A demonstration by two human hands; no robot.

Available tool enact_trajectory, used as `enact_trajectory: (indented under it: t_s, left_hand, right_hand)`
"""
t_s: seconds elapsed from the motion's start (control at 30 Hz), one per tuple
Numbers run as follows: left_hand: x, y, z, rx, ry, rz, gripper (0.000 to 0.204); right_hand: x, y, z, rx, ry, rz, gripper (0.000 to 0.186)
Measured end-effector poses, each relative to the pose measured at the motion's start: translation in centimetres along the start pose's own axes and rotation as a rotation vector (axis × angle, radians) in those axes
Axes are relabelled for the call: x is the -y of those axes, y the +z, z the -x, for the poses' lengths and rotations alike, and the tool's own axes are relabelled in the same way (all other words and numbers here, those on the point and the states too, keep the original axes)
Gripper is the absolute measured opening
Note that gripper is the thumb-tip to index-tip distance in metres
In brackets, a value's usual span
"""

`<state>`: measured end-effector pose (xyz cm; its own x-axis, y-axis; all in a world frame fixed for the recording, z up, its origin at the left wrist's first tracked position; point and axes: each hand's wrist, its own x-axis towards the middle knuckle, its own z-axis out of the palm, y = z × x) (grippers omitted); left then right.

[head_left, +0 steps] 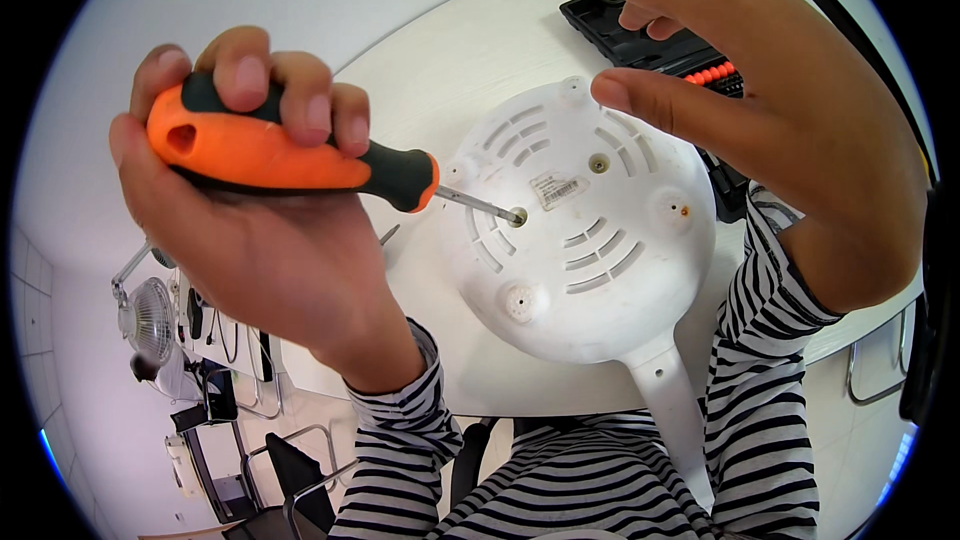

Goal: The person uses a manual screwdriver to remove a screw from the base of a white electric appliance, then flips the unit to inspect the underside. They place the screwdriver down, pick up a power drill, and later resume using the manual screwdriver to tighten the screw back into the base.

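1. Bearing a small pale label [556, 190] with a barcode, a round white plastic housing [545, 260] is lying on the bench [470, 50], its vented face turning upward; the label's print is appearing too small to read.
2. The housing's long axis is running from upper left to lower right, its narrow neck [662, 390] extending past the bench edge toward the person's lap, between the forearms.
3. An orange and black screwdriver [275, 155] is pointing right and slightly downward, its butt lying at upper left and its tip reaching a recessed hole left of the label; how deep it is sitting, I cannot tell.
4. The left hand [265, 240] is grasping the screwdriver's handle, its grip clenching with fingers curling over the top and palm facing the camera; the forearm is rising from the lower edge in a striped sleeve.
5. The right hand [750, 70] is hovering over the housing's upper right side, its grip released, thumb and fingers spreading apart and pointing left.
6. Behind the right hand, a black case [605, 22] is lying open, with orange pieces [712, 73] showing inside.
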<state>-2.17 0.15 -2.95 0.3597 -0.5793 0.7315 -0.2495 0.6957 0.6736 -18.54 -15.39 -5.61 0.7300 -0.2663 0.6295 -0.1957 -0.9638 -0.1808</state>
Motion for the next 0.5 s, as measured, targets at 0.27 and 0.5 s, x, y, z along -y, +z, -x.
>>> enact_trajectory:
  t_s: [0.27, 0.5]
  left_hand:
    - [-0.2, -0.6, -2.1, 0.364, -0.12, 0.086, 0.018]
    - [0.1, -0.8, -3.6, 0.824, -0.223, 0.333, 0.019]
  right_hand:
    - [0.9, 0.3, 0.1, 0.016, 0.076, -0.039, 0.044]
    - [1.3, 0.0, 0.4, -0.012, 0.118, -0.108, 0.043]
